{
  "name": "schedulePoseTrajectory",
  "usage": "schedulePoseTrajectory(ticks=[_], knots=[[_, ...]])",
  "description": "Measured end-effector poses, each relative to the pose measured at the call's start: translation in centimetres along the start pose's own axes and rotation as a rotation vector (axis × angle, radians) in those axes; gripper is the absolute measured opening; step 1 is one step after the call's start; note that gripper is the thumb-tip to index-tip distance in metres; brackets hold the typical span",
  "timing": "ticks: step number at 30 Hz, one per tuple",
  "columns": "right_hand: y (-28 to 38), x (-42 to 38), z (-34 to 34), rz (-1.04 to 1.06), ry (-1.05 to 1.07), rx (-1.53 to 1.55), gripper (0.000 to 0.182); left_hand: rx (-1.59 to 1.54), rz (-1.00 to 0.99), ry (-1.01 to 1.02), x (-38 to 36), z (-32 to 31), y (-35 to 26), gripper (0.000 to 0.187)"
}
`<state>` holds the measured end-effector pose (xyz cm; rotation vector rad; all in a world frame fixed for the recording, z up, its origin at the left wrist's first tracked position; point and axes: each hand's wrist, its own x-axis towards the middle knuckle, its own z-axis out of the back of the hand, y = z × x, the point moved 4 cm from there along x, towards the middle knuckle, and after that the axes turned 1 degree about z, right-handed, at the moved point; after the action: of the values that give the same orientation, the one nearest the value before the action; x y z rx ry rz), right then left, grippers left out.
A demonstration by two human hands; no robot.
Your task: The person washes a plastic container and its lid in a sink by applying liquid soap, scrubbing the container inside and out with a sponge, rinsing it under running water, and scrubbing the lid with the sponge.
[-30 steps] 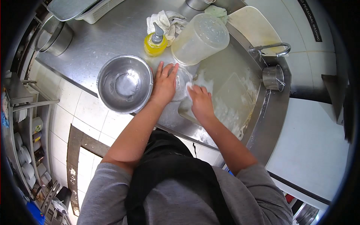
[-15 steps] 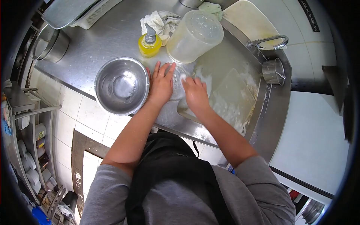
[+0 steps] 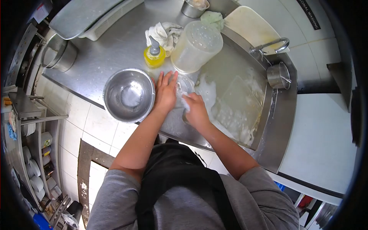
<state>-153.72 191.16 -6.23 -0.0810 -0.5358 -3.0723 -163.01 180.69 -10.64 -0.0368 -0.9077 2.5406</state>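
Observation:
A clear plastic lid (image 3: 185,82) lies on the steel counter at the sink's edge. My left hand (image 3: 166,94) rests at its left side, fingers stretched out. With closed fingers my right hand (image 3: 196,109) presses a whitish, soapy scrubber (image 3: 185,100) on the lid's lower right part. Left of my left hand stands a steel bowl (image 3: 129,95). Beyond the hands are a yellow soap pump bottle (image 3: 154,56) and an upside-down translucent container (image 3: 197,46).
The sink (image 3: 237,103) holds cloudy, foamy water, with a faucet (image 3: 270,45) and a steel cup (image 3: 278,76) at its far right. A white cloth (image 3: 163,35), a steel pot (image 3: 63,53) and a lidded tray (image 3: 86,17) stand farther back.
My right hand has moved down along the lid, and the scrubber shows more clearly. The view has shifted slightly, so the bowl and counter sit a bit lower and farther right.

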Motion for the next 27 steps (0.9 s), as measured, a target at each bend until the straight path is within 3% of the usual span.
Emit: schedulePoseTrajectory(ticks=[2,3,5,8,11,12,13,16,17,19,20,21,23,24,25,27], knots=[[-2.4,0.6,0.6,-0.101,-0.044,0.366,0.038,-0.034,-0.001,-0.035,0.1,0.4,0.4,0.053],[-3.1,1.0,1.1,-0.083,-0.054,0.373,0.038,-0.079,-0.001,-0.049,0.0,0.7,0.6,0.054],[-4.6,1.6,1.6,-0.581,-0.074,1.37,0.032,-0.165,-0.021,-0.094,-0.4,2.2,1.1,0.056],[-2.9,2.7,3.7,-0.629,0.018,1.666,0.035,-0.275,-0.216,-0.121,-0.5,4.5,1.9,0.057],[-0.7,3.7,4.5,-0.603,-0.029,1.765,0.039,-0.454,-0.105,-0.192,-0.6,5.8,1.9,0.055],[-0.1,4.0,4.5,-0.589,-0.036,1.774,0.039,-0.401,-0.076,-0.363,-0.6,6.2,1.2,0.053],[0.5,4.2,4.4,-0.564,-0.045,1.806,0.039,-0.392,-0.088,-0.364,0.2,6.6,-0.4,0.053],[0.7,4.7,4.1,-0.555,-0.032,1.903,0.037,-0.148,0.084,-0.866,3.1,9.5,-3.1,0.059],[0.7,4.7,3.8,-0.577,-0.001,1.959,0.035,-0.147,0.069,-0.856,4.4,9.5,-2.5,0.059],[0.0,4.8,3.4,-0.633,0.009,2.043,0.035,-0.292,0.229,-0.631,6.7,9.5,0.2,0.051],[-0.2,4.8,3.2,-0.688,0.043,2.118,0.035,-0.212,0.228,-0.514,7.1,10.1,0.9,0.039],[-0.4,4.8,3.1,-0.681,0.027,2.133,0.035,-0.203,0.211,-0.507,7.1,11.0,1.8,0.039],[-0.3,4.7,2.7,-0.746,0.063,2.186,0.033,-0.562,0.145,-0.156,7.5,11.4,3.6,0.033],[-0.1,4.9,2.5,-0.735,0.046,2.213,0.033,-0.554,0.087,0.022,7.5,12.1,3.9,0.036],[0.6,5.3,2.2,-0.756,0.068,2.207,0.033,-0.534,0.073,0.037,7.3,13.1,3.7,0.036],[1.5,6.5,1.7,-0.765,0.076,2.219,0.032,-0.58,-0.005,0.274,7.2,14.2,2.5,0.044]])
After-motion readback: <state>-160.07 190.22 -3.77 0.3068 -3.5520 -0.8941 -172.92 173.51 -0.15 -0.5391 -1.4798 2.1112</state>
